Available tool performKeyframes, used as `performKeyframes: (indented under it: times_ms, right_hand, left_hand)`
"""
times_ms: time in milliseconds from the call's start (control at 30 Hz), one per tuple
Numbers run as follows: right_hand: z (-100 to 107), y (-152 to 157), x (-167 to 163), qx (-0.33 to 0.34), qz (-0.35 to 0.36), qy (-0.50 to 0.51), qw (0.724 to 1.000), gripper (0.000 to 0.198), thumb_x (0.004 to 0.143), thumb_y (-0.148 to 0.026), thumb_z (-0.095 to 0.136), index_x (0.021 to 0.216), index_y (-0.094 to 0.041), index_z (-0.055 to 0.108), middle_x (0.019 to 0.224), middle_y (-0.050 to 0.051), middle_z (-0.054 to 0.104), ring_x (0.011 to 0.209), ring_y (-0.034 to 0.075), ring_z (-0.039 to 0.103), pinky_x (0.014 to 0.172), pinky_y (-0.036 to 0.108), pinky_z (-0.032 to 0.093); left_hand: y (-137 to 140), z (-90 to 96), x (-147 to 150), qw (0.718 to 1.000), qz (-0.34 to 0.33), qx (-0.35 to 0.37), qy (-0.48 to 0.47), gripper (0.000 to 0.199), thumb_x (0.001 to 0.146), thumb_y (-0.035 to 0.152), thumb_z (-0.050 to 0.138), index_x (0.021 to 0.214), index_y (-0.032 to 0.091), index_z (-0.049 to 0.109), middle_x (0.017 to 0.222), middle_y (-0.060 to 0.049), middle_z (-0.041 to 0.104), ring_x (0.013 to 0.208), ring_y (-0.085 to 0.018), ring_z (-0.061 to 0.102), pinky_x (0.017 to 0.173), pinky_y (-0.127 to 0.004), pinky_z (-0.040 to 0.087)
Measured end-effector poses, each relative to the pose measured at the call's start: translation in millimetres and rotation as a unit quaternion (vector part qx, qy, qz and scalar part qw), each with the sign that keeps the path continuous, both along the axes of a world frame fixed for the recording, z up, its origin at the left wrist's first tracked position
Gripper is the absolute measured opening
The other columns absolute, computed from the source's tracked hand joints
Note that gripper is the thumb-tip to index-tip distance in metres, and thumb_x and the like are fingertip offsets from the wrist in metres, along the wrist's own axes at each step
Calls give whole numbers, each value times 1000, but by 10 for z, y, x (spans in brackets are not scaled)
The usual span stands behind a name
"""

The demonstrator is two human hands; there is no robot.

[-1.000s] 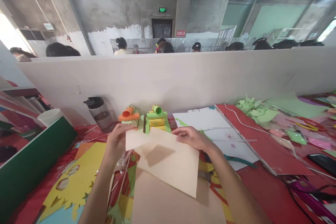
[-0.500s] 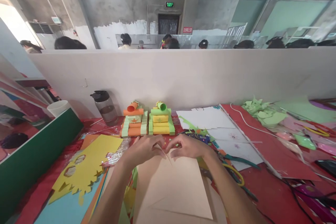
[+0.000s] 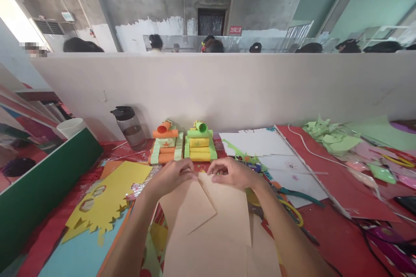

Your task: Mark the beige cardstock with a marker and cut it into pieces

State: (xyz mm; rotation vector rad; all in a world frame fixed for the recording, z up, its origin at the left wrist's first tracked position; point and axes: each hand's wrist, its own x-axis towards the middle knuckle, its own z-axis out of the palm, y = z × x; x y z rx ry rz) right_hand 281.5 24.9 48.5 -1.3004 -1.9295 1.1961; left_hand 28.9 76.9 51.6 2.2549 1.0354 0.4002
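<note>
My left hand (image 3: 178, 174) pinches the top of a beige paper piece (image 3: 190, 205), which lies tilted over its neighbour. Close by on the right, my right hand (image 3: 229, 174) has its fingers closed on the upper edge of a second beige paper piece (image 3: 229, 205). The two pieces overlap in the middle. More beige paper (image 3: 208, 255) lies flat beneath them, toward my body. Just beyond my hands stand two rolled-paper models, one orange and green (image 3: 166, 143), the other yellow and green (image 3: 199, 143).
Yellow cut paper (image 3: 113, 194) rests on blue sheets (image 3: 81, 246) at left, beside a green board (image 3: 48, 194). A water bottle (image 3: 128, 127) stands near the partition (image 3: 227, 91). At right are teal-handled pliers (image 3: 302, 194), white drawings (image 3: 286, 164) and green paper scraps (image 3: 331, 136).
My hands have moved slightly apart. The beige paper between them now shows as two separate pieces, the left one turned at an angle. The camera view has tipped slightly downward.
</note>
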Motion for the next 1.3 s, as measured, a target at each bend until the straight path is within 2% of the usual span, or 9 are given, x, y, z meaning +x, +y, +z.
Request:
performKeyframes:
  times_ms: [233, 467, 567, 700, 800, 967, 1067, 1200, 1300]
  right_hand:
    - [-73, 20, -55, -34, 33, 7, 999, 14, 84, -26, 68, 97, -21, 66, 91, 3, 74, 85, 19, 68, 73, 27, 47]
    - [-99, 15, -141, -23, 20, 45, 999, 11, 88, -30, 64, 92, -19, 66, 88, 3, 74, 84, 20, 68, 72, 27, 47]
    - [-99, 14, -150, -4, -6, 18, 1000, 12, 87, -30, 63, 89, -19, 68, 86, 3, 74, 80, 19, 66, 68, 27, 46]
    - [-67, 18, -51, 4, -58, 5, 998, 16, 86, -35, 65, 91, -19, 69, 85, 4, 74, 80, 18, 66, 67, 26, 46]
    - [-37, 20, 54, 13, -78, 16, 997, 19, 86, -36, 66, 94, -20, 70, 89, 4, 74, 84, 19, 67, 73, 28, 48]
    - [-48, 30, 147, 18, -78, 28, 996, 22, 86, -39, 67, 94, -19, 72, 94, 6, 74, 88, 20, 68, 78, 30, 49]
    - [-60, 34, 164, 10, -70, 33, 997, 23, 86, -41, 68, 95, -20, 72, 96, 6, 75, 90, 21, 68, 80, 32, 50]
    - [-44, 30, 165, 5, -62, 29, 998, 24, 85, -42, 69, 94, -20, 72, 96, 6, 75, 90, 21, 69, 80, 33, 51]
    - [-26, 26, 158, 2, -53, 28, 998, 23, 85, -40, 69, 93, -19, 72, 95, 6, 75, 88, 20, 68, 79, 31, 51]
  left_hand:
    - [-62, -143, 239, 996, -73, 51, 19, 15, 84, 33, 69, 73, 23, 65, 73, 2, 64, 71, -15, 56, 60, -24, 31]
    - [-166, -177, 354, 993, -45, 105, 22, 38, 78, 51, 76, 86, 24, 51, 78, 3, 61, 70, -16, 53, 55, -22, 28]
    - [-127, -169, 296, 997, -45, 59, 11, 35, 79, 50, 75, 91, 25, 54, 82, 3, 66, 74, -16, 58, 58, -23, 33]
    - [7, -135, 71, 995, -59, -71, -45, 18, 88, 38, 65, 100, 25, 66, 96, 0, 74, 83, -16, 65, 72, -24, 46]
    - [88, -110, -85, 986, -59, -122, -99, 31, 90, 41, 63, 114, 25, 71, 120, -3, 72, 103, -20, 65, 88, -27, 48]
    - [125, -160, -141, 975, -24, -176, -134, 37, 86, 49, 66, 110, 22, 76, 117, -5, 74, 106, -24, 65, 90, -31, 51]
    - [142, -220, -131, 972, 5, -182, -148, 36, 85, 49, 67, 105, 21, 77, 110, -6, 75, 99, -23, 66, 85, -30, 51]
    - [174, -264, -123, 979, 25, -136, -151, 31, 86, 46, 66, 98, 19, 75, 96, -5, 73, 86, -19, 63, 77, -28, 49]
    - [182, -275, -98, 982, 25, -109, -155, 32, 88, 45, 63, 107, 19, 69, 91, -4, 69, 81, -17, 61, 73, -28, 49]
